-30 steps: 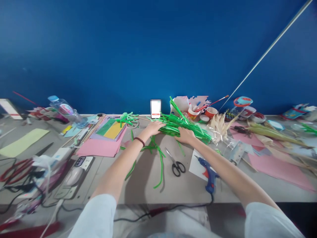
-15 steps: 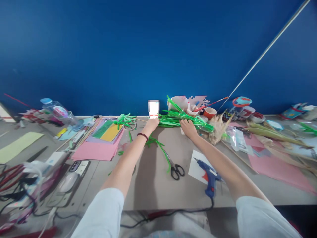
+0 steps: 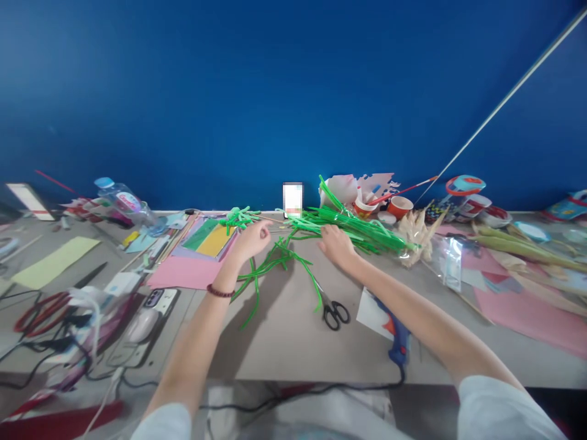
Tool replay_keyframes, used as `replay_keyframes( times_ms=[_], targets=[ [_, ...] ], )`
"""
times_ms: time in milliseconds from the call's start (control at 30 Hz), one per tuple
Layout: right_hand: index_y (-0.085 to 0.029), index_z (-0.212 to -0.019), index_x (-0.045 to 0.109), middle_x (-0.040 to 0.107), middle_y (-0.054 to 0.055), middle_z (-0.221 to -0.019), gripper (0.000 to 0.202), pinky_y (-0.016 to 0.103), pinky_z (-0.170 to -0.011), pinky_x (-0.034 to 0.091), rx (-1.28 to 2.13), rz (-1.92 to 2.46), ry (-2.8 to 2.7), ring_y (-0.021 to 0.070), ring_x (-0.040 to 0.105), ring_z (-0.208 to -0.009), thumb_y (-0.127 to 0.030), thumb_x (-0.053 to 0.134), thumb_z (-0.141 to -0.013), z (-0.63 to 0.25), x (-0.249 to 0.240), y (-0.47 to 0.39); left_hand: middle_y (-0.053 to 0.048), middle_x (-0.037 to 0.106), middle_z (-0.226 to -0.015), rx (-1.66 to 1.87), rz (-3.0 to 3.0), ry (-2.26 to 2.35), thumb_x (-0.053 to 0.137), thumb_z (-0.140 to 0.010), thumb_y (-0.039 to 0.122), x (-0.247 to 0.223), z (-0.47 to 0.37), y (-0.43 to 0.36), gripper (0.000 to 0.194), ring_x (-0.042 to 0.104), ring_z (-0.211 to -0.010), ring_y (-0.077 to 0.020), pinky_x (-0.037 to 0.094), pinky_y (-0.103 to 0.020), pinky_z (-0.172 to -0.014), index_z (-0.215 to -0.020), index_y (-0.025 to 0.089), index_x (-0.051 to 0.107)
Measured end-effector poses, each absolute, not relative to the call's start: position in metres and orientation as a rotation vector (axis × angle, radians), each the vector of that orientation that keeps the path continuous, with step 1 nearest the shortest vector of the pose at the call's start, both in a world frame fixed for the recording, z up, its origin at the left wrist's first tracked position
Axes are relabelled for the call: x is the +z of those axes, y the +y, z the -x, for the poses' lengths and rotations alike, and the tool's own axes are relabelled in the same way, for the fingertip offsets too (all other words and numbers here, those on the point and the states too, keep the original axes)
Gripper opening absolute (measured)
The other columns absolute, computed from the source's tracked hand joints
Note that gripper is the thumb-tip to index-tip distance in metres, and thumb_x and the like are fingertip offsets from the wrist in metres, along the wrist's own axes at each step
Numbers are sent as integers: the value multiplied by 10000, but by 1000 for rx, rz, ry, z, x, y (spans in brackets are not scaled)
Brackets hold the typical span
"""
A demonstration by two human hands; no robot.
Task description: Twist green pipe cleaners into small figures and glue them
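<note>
Hands (image 3: 296, 243) were held apart at mid-frame, right by the stems (image 3: 353, 223); scissors (image 3: 336, 315) were left below, glue gun (image 3: 400, 342) part-hidden under the right forearm (image 3: 408, 305).

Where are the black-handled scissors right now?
In the head view, the scissors lie on the table just right of centre, between the green stems and the white paper beneath the glue gun.

Left hand (image 3: 254, 239) near centre of frame, fingers curled, dark beaded bracelet on wrist. Right hand (image 3: 337, 244) just right of centre, palm down (fingers bent). Forearms angling in from lower corners.
</note>
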State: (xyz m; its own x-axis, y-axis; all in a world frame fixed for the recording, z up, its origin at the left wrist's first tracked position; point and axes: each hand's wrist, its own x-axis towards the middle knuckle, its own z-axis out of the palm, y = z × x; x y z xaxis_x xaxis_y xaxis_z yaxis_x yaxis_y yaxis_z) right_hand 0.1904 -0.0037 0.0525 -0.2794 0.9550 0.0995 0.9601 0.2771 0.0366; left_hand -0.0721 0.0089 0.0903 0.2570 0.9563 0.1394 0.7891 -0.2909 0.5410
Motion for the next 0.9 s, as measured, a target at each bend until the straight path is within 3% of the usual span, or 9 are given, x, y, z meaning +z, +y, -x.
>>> replay_keyframes(
  times_ms=[67,167,233,333,467,567,700,833,900],
  targets=[
    [-125,-1165,549,579,157,-1148,394,335,-906,376,85,1669,-2535,269,496,-1095,-391,414,-907,-168,52,-15,-55,669,-909,419,-2177,1673,485,-814,267,85,80,-21,336,622,-770,-193,455,-286,-694,-1128,209,592],
    [-175,-1258,487,556,124,-1228,529,323,-894,409,415,1571,-2453,260,497,-1134,-485,528,-832,-139,43,-23,-79,643,-1044,259,-2227,1803,497,-833,310,70,86,-54,304,611,-940,-232,460,-295,-740,-1100,206,596],
    [-207,-1209,535,582,99,-1203,456,315,-894,413,540,1588,-2394,250,509,-1135,-404,593,-803,-130,36,-20,-86,631,-1080,185,-2259,1843,528,-825,313,60,90,-70,323,587,-1021,-256,459,-321,-793,-1126,204,572],
    [-207,-1008,649,649,87,-1076,216,323,-867,425,590,1659,-2278,246,571,-1048,-224,514,-839,-140,30,-5,-111,596,-1154,179,-2281,1927,566,-813,312,46,95,-86,395,528,-1130,-284,439,-368,-881,-1186,187,522],
    [-164,-1019,622,651,121,-1068,243,350,-859,428,621,1727,-1952,254,589,-1006,-168,461,-837,-179,37,19,-126,569,-1195,244,-2312,1996,586,-803,280,32,98,-101,443,456,-1199,-303,432,-397,-904,-1221,170,492],
    [-142,-1072,544,668,93,-887,265,320,-745,473,721,1713,-1703,194,636,-781,-155,438,-829,-204,49,27,-126,594,-1128,308,-2356,1978,582,-800,247,31,92,-105,398,504,-1104,-292,431,-399,-897,-1182,152,530],
    [-180,-1039,453,561,-29,-679,226,237,-508,451,930,1589,-1468,94,509,-464,-157,439,-814,-215,65,16,-150,590,-1075,425,-2443,2015,528,-826,265,38,64,-95,300,491,-1070,-314,407,-439,-898,-1090,144,603],
    [-206,-901,428,356,-110,-520,199,174,-362,297,1132,1448,-1330,56,327,-373,-219,574,-766,-215,78,-3,-167,599,-1023,374,-2355,1994,443,-876,393,39,27,-62,367,525,-1031,-310,458,-406,-819,-1026,119,634],
    [-211,-818,414,282,-125,-487,248,164,-339,224,1214,1403,-1273,44,249,-363,-281,641,-745,-218,82,-9,-192,572,-1119,229,-2287,2043,448,-878,343,36,14,-45,335,532,-1049,-307,476,-381,-782,-1028,111,637]
  ],
)
